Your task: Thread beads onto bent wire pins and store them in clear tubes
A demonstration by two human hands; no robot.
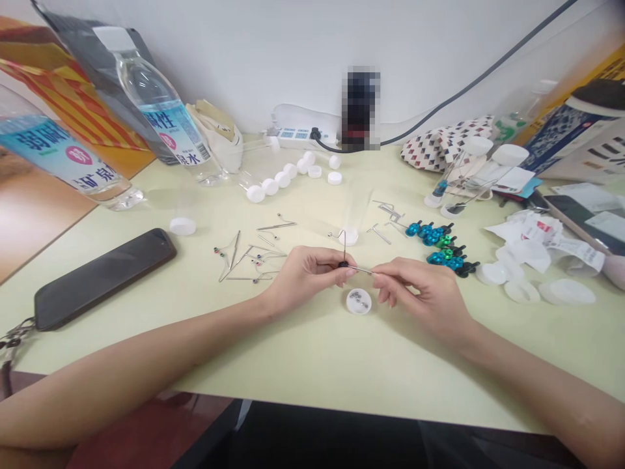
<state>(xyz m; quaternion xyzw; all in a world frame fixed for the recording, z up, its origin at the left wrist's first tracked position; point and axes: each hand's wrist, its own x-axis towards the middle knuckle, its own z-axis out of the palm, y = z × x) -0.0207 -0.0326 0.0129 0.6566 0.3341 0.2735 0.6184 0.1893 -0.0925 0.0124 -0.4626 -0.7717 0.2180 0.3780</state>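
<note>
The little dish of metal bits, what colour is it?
The dish is white; the head view shows it best.

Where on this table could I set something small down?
The widest bare patch is at the near edge, below the small white dish, between the left forearm and right forearm. A narrower one lies between the left-side phone and left forearm. Crowded: beside the left hand, with thin metal rods; past the right hand, with blue pieces and paper.

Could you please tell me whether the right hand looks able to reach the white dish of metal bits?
Probably yes: the white dish sits uncovered on the table, close to the right hand, though that hand is holding a thin metal rod.
</note>
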